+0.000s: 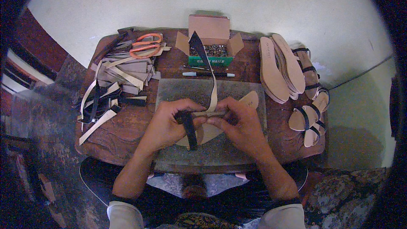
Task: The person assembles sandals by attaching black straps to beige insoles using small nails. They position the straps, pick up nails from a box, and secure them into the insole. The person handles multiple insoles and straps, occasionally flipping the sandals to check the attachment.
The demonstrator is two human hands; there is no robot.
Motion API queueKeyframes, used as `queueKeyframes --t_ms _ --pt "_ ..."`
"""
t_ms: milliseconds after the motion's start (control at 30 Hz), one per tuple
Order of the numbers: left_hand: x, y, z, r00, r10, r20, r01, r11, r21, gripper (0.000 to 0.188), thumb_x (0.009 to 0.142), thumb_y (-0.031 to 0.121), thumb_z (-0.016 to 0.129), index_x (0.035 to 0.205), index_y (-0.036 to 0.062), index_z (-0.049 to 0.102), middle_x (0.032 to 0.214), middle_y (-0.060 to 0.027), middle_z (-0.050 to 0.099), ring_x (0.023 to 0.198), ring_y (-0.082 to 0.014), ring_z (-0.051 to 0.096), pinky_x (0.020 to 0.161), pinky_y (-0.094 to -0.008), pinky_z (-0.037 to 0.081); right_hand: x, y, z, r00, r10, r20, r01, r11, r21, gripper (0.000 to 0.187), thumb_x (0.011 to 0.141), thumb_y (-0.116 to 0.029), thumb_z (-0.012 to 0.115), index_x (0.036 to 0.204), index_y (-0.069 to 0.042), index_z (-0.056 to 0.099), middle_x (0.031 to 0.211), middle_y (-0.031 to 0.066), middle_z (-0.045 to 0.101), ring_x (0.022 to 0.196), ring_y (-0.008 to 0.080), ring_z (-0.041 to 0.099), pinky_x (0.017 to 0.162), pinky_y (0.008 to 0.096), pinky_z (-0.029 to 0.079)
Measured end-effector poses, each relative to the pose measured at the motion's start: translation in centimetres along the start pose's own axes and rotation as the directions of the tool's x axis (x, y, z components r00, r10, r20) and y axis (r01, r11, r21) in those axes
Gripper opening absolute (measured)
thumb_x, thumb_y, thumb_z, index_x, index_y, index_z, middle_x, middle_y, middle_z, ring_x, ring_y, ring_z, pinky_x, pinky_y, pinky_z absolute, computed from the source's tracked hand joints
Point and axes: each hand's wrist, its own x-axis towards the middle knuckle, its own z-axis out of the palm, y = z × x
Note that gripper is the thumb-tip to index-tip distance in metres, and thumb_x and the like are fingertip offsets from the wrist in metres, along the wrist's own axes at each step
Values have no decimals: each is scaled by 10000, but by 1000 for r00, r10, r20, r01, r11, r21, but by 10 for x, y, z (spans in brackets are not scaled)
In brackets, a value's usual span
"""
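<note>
Green box (198,62), flaps open: at 12 o'clock on the bench (127,138); contents, small tacks (214,51). Left hand (171,121) and right hand (240,125): clamped on the sole (207,135), at 6 o'clock from the box. Strap (213,90): rises between them toward 12 o'clock.

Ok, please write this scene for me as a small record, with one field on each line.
left hand: gripping the tan sole
right hand: gripping the same sole
strap: black and tan, standing up between the hands
under the hands: grey slab on a brown wooden table
left side: orange-handled scissors on a pile of strips
beyond the slab: pen; open green box of small metal pieces
right side: stacked soles; black-strapped sandals
unclear: exact fingertip contact
</note>
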Motion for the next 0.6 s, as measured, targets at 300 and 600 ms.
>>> queueKeyframes --t_ms 300,600 --pt "-1 1 -1 1000 -16 14 15 998 64 202 779 95 729 949 13 657 688 -54 651 628 -74 580 555 -255 451 1 -6 1 1000 6 -14 -7 999 -47 209 745 -104 744 855 -36 580 726 43 582 684 151 553 612 288 440" --pt "0 3 0 1000 14 5 -14 999 35 170 786 81 713 932 15 658 693 -70 654 631 -103 616 554 -263 465 0 -5 1 996 80 36 -80 997 -18 218 727 -87 726 871 -13 581 817 123 609 790 290 620 695 371 482"
